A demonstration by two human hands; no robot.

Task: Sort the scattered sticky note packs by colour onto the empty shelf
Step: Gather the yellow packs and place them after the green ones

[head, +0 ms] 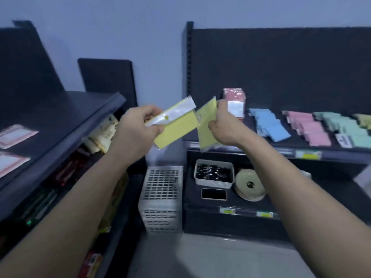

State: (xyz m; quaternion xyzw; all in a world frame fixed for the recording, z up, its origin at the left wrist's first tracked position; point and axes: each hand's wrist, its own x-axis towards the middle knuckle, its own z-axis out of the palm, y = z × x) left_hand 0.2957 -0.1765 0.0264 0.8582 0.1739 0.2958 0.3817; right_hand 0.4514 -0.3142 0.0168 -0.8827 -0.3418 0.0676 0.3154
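Observation:
My left hand (138, 127) grips a yellow sticky note pack (176, 127) in clear wrap, tilted up to the right. A second yellow pack (205, 125) hangs from my right hand (222, 125); the two packs nearly touch in mid-air, left of the dark shelf (261, 145). On that shelf lie rows of blue packs (269, 125), pink packs (309, 127), mint green packs (349, 129) and a few yellow-green packs (364, 120) at the far right edge. A red-pink pack (233, 101) stands upright behind my right hand.
Below the shelf sit a white tray of black clips (213, 175), a roll of tape (250, 184) and a small black box (213, 194). A white perforated basket (161, 197) stands on the floor between the units. The left unit (60, 125) carries pink-bordered sheets (16, 135).

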